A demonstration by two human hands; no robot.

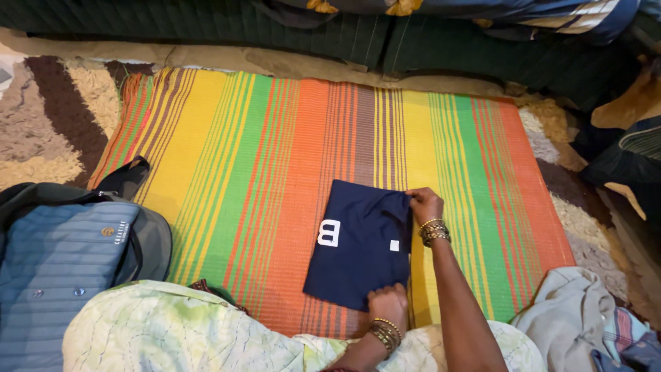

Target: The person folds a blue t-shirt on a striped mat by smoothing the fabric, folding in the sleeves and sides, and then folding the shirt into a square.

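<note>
i saw my right hand [425,204] pinching the folded navy garment's [354,248] upper corner, left hand [387,303] gripping its lower edge; fingertips hidden underneath.

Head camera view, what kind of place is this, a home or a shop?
Most likely a home, on the floor of a living or sleeping room. A striped woven mat lies over a shaggy rug, both hands fold a navy garment, and loose clothes and a backpack lie alongside.

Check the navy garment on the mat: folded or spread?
Folded: the navy garment is a compact rectangle, right hand and left hand pinching its right edge.
</note>
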